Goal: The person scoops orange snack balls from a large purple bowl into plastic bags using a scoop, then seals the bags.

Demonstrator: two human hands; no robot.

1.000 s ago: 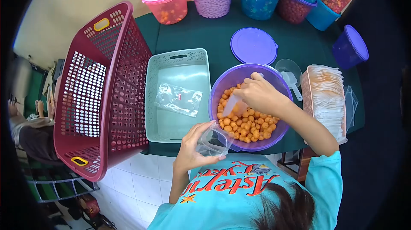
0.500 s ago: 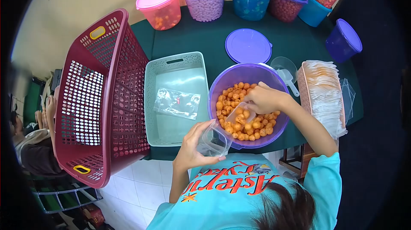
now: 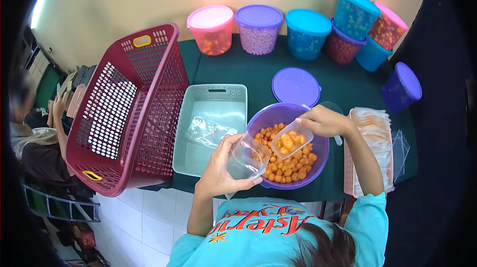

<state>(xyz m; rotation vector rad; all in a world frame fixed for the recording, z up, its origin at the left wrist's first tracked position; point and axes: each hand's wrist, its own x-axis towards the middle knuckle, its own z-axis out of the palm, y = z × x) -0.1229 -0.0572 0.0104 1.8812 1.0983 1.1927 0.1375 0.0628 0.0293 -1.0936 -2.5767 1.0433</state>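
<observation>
A purple tub (image 3: 324,160) holds many round orange snacks (image 3: 293,167). Above it my right hand (image 3: 323,120) grips a clear scoop (image 3: 292,140) with several orange pieces in it. My left hand (image 3: 221,167) is wrapped round a clear plastic bag (image 3: 248,156), whose open mouth faces the scoop at the tub's left edge. Left of the tub, a pale green tray (image 3: 191,160) contains a flat clear packet (image 3: 211,132). The round purple lid (image 3: 296,87) lies behind the tub.
A maroon basket (image 3: 149,113) stands at the left. Lidded tubs, among them a pink one (image 3: 211,31), line the back. At the right is a pink basket (image 3: 349,167) of white packets (image 3: 372,133). Another person (image 3: 42,142) sits at the far left.
My right hand has lifted the scoop out of the snacks, loaded, and tilted it near the bag. My left hand still holds the bag. The camera view has shifted, so the table sits lower.
</observation>
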